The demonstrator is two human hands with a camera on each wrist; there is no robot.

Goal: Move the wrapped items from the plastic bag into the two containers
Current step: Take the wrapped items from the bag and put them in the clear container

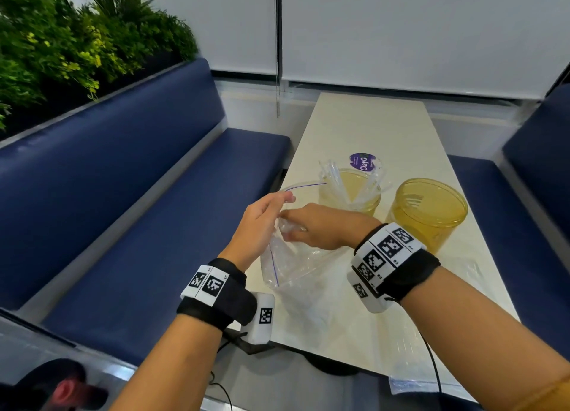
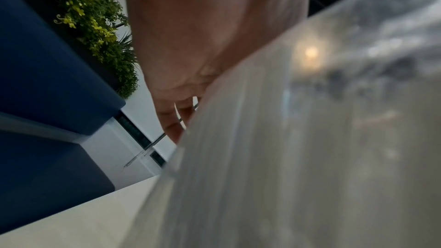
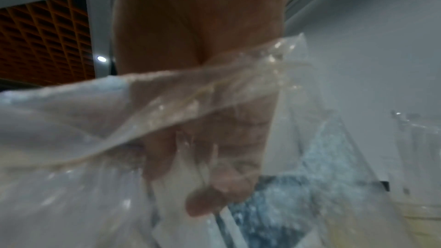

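Observation:
A clear zip bag (image 1: 296,275) with a purple seal line stands on the cream table (image 1: 370,126). My left hand (image 1: 285,198) pinches its upper rim and holds the mouth apart. My right hand (image 1: 291,230) reaches into the mouth, fingers curled on a crinkled clear wrapped item (image 1: 287,225). In the right wrist view the curled fingers (image 3: 214,195) show through the bag film (image 3: 71,120). The left yellow container (image 1: 351,194) holds several wrapped items (image 1: 336,179) standing upright. The right yellow container (image 1: 428,210) looks empty.
A purple-labelled lid (image 1: 363,161) lies behind the left container. Flat clear plastic (image 1: 410,383) lies at the table's near right edge. Blue benches (image 1: 138,225) run along both sides of the table, with plants (image 1: 77,40) behind the left one.

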